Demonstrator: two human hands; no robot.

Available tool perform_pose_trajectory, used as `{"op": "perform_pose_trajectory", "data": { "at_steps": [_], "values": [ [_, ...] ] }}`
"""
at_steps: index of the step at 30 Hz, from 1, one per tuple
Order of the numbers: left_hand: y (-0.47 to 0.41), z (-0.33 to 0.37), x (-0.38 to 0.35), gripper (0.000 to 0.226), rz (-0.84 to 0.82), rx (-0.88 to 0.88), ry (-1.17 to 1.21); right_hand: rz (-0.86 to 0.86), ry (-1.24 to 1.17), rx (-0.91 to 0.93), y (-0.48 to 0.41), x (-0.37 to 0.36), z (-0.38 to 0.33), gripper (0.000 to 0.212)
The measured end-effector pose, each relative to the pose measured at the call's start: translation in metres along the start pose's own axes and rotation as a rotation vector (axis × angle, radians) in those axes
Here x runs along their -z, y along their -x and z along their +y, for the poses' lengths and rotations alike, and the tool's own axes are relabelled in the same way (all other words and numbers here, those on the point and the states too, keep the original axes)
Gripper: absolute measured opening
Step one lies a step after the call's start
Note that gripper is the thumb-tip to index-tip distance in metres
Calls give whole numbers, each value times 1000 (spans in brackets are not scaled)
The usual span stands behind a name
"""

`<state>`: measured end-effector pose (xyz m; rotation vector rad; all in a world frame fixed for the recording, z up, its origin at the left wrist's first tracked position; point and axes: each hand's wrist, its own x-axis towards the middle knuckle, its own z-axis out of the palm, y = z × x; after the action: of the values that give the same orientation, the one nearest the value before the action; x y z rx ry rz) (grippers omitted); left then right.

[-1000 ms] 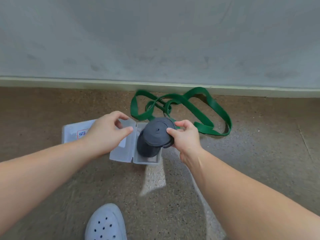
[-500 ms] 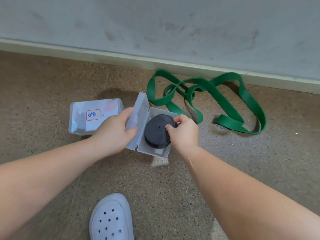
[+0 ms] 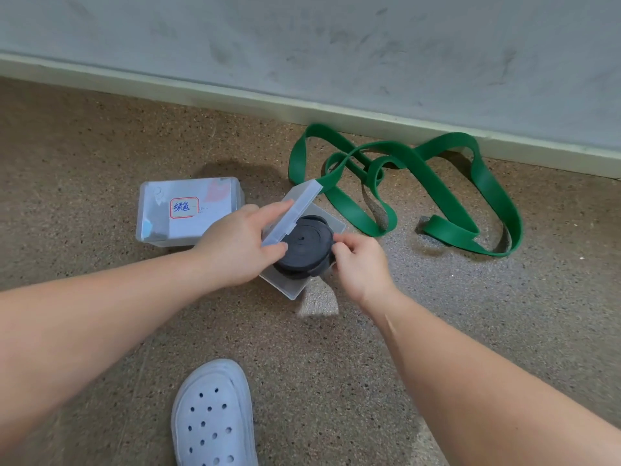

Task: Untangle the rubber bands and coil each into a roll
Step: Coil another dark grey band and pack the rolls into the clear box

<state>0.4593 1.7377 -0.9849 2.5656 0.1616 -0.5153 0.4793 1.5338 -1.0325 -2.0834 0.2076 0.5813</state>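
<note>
Black roll [image 3: 304, 245] coiled inside clear box [image 3: 293, 291], lid [image 3: 295, 206] half raised, pinched by left hand [image 3: 235, 245], right hand [image 3: 361, 264] fingertips pinching its rim, labelled box [image 3: 188, 210] closed alongside, green band [image 3: 420, 183] tangled by skirting [image 3: 235, 95], speckled floor [image 3: 504, 314] stretching rightward.

The coiled band [image 3: 307, 243] sat in the open box [image 3: 289, 289] on the floor [image 3: 437, 314]. The lidded box [image 3: 188, 210] lay just left. The loose band [image 3: 447, 196] lay far right by the wall [image 3: 336, 45], and the shoe [image 3: 213, 418] was nearest.
</note>
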Motion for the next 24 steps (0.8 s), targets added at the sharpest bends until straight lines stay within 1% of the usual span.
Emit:
{"op": "perform_pose_trajectory", "data": {
  "at_steps": [2, 3, 6, 8, 11, 13, 15, 19, 22, 24],
  "values": [
    [0, -3, 1, 70, 4, -11, 31, -83, -191, -39, 6, -1, 3, 27],
    [0, -4, 1, 70, 4, -16, 33, -88, -246, -51, 9, -3, 4, 28],
    [-2, -5, 0, 70, 7, -35, 22, -7, -368, -130, 14, -13, 5, 33],
    [-4, -8, 0, 70, 8, -46, 32, 12, -372, -159, 15, -17, 9, 33],
    [-7, -14, 3, 69, 16, -40, 71, 4, -264, -107, 15, -19, 20, 35],
    [-9, -16, 4, 69, 10, -37, 86, 36, -94, 5, 14, -18, 25, 33],
    [-9, -16, 4, 69, -9, -38, 105, 46, 121, 177, 10, -13, 27, 34],
    [-10, -16, 7, 73, -42, -43, 135, -49, 448, 529, -2, 2, 23, 46],
    [-12, -18, 11, 70, -66, -78, 163, -119, 681, 786, -8, -4, 18, 42],
    [-13, -21, 15, 71, -83, -93, 187, -103, 824, 892, -9, -12, 17, 38]
  ]
}}
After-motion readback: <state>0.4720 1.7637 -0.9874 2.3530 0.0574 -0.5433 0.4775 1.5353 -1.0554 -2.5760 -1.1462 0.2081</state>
